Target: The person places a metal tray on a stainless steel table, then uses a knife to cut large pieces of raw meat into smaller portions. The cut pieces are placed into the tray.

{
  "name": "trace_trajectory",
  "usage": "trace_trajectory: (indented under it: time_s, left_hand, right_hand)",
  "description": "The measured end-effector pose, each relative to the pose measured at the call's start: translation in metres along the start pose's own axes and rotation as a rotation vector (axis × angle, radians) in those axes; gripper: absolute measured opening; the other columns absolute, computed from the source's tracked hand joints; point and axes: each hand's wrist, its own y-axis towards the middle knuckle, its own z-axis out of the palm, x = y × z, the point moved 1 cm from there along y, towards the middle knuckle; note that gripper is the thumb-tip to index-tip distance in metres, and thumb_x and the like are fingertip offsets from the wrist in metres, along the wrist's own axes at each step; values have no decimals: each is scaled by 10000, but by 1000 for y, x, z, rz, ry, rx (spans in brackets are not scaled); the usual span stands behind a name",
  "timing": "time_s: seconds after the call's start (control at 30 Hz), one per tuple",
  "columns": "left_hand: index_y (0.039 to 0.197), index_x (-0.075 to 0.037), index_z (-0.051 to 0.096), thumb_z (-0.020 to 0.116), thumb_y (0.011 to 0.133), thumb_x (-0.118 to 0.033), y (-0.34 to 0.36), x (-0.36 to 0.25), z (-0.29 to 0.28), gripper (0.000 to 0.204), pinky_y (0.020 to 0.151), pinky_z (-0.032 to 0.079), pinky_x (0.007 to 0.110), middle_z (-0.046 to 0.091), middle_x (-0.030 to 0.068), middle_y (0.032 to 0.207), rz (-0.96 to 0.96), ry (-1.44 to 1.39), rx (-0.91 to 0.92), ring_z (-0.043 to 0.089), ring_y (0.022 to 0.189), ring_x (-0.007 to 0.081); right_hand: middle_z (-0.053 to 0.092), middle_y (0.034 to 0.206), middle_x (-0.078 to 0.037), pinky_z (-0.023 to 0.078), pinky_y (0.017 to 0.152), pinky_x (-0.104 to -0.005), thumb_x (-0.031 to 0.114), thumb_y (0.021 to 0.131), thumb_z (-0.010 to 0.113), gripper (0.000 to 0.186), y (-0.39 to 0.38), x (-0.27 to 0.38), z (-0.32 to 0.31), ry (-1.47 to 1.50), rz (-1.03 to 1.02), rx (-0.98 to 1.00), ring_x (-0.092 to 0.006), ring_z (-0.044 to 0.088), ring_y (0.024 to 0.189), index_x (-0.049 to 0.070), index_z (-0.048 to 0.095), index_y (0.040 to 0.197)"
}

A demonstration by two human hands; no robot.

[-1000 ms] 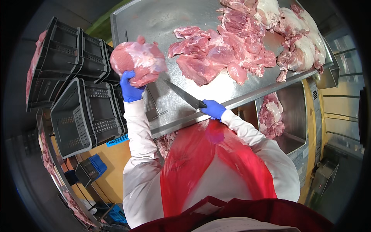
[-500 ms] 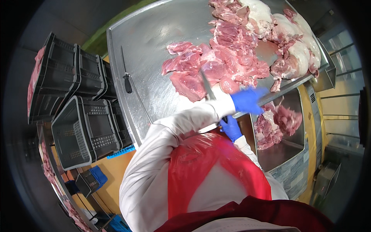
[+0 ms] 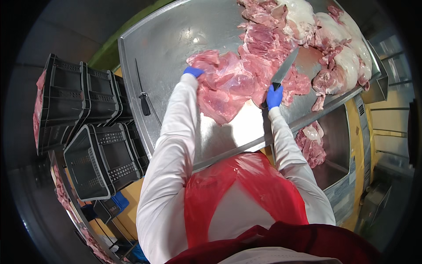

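My left hand [image 3: 193, 71], in a blue glove, grips the left edge of a large piece of raw pink meat [image 3: 225, 99] on the steel table [image 3: 162, 39], its fingers partly hidden by the meat. My right hand [image 3: 274, 96], also gloved, is closed round the black handle of a large knife [image 3: 286, 66], whose blade points up and to the right over the meat. More meat [image 3: 266, 39] is heaped toward the back right, beside pale, fat-covered cuts [image 3: 345, 66]. A second, thinner tool with a black handle [image 3: 144, 104] lies at the table's left side.
Stacked grey crates [image 3: 66, 97] stand left of the table, with an open crate [image 3: 85, 163] below them. Under the table's right edge is a steel bin [image 3: 336, 145] holding meat [image 3: 311, 149]. A rack with meat [image 3: 66, 198] runs along the lower left.
A second ago my left hand held a round meat piece at the left; it swung to the right bin and now grips meat on the table. The knife has swung up and to the right.
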Motion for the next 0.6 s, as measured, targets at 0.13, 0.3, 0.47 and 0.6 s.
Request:
trace_trajectory:
  time_s: [0.13, 0.3, 0.47, 0.6]
  left_hand:
    - [1234, -73, 586, 715, 783, -289, -1, 67, 37, 517, 704, 537, 438, 677, 110, 976, -224, -678, 6, 649, 822, 268]
    - [1162, -21, 633, 733, 744, -235, -56, 40, 89, 480, 731, 539, 387, 675, 93, 963, -179, -887, -141, 646, 831, 242]
    - [1128, 32, 661, 750, 685, -331, -127, -2, 63, 579, 780, 528, 316, 695, 121, 1032, -221, -609, -459, 657, 906, 207]
    - [1092, 28, 692, 730, 678, -406, -143, -20, 44, 601, 842, 521, 330, 692, 189, 1105, -89, -345, -324, 668, 1007, 245]
  right_hand:
    - [648, 941, -282, 485, 759, -518, 277, 894, 596, 358, 50, 23, 24, -121, -78, 66, -463, 631, 885, 28, 493, 1130]
    - [660, 914, -283, 506, 708, -504, 205, 883, 621, 335, 127, 13, 6, -343, -302, 290, -453, 651, 873, 18, 486, 1125]
    - [654, 887, -269, 498, 704, -510, 174, 912, 547, 281, 18, 109, -2, -93, -212, 590, -464, 643, 832, 50, 431, 1137]
    - [619, 933, -308, 501, 762, -451, 65, 889, 514, 774, -77, 125, 20, -87, -427, 890, -425, 638, 827, 248, 162, 1553]
